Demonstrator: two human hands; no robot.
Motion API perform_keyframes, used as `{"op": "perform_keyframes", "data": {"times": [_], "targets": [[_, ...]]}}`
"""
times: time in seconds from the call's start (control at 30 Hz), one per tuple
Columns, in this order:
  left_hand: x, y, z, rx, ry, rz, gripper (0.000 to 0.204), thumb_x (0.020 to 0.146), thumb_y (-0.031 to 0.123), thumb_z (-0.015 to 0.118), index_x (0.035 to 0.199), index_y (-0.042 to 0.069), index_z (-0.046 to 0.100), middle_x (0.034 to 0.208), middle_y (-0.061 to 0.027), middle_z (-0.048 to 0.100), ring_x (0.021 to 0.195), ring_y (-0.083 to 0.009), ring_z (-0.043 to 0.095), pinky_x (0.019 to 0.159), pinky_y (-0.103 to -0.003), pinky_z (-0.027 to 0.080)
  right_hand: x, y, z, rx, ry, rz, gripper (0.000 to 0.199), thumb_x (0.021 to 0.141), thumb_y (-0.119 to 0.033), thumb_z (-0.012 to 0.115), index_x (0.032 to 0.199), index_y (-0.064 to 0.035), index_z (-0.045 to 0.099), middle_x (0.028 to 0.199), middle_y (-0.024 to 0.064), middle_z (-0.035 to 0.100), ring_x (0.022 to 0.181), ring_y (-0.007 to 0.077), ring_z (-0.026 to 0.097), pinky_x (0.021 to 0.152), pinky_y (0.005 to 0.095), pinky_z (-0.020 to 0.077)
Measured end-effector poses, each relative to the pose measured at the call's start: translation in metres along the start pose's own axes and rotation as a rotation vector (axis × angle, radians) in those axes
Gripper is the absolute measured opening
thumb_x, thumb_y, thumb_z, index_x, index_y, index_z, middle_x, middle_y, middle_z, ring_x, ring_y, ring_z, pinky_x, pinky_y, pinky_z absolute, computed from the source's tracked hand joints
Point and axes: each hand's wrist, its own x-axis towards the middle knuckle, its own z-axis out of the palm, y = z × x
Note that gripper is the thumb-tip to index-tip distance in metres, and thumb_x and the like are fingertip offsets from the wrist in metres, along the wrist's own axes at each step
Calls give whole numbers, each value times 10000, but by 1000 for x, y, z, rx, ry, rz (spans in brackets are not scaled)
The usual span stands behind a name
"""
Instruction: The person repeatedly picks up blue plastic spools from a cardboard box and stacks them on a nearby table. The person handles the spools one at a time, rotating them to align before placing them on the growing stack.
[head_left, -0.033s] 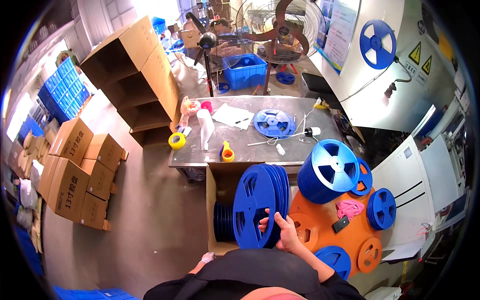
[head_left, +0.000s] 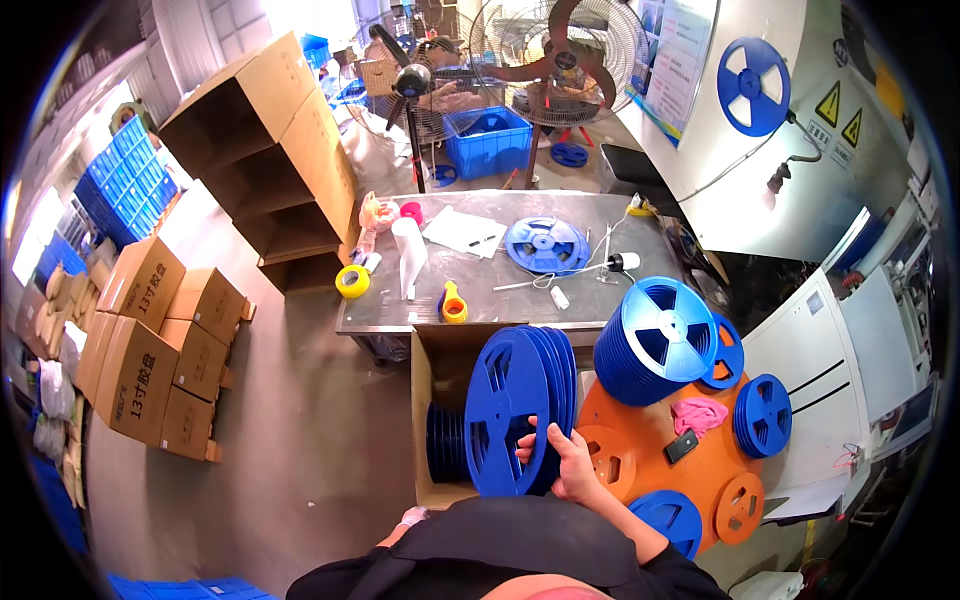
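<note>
Several blue plastic reels stand on edge, packed together, at the mouth of an open cardboard carton. My right hand is closed on their near right side, the fingers hooked through an opening and the thumb upright along the rim. More blue reels, dark in the shade, sit inside the carton to the left. My left hand is low by the carton's near left corner. Only a small part of it shows beside my dark clothing, and its fingers are hidden.
To the right, an orange round table carries a tall stack of blue reels, a pink cloth and a phone. Ahead is a metal workbench with yellow tape. Cartons stand left; fans stand behind.
</note>
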Motion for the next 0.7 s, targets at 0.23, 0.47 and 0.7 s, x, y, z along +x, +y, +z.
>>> {"op": "perform_keyframes", "data": {"times": [0.23,0.47,0.7], "targets": [[37,-40,20,-685,-189,-666,207,866,300,510,800,116,577,652,-56,554,565,-222,555,495,-367,410,-3,-7,5,14,-18,-10,388,973,-305,513,1218,-4,534,911,149,669,824,238,663,767,370,525],[63,25,-27,-1131,-117,-959,189,887,333,533,856,148,564,688,-24,558,575,-198,561,489,-351,401,2,2,-2,4,1,6,387,982,-322,491,1206,-11,545,908,146,672,820,238,664,775,371,529],[36,47,-40,-856,-246,-704,267,891,299,505,1026,104,627,782,-54,596,610,-201,572,527,-373,440,6,14,-12,-2,27,24,413,1001,-351,431,1224,-14,517,899,141,667,820,252,655,772,391,538]]}}
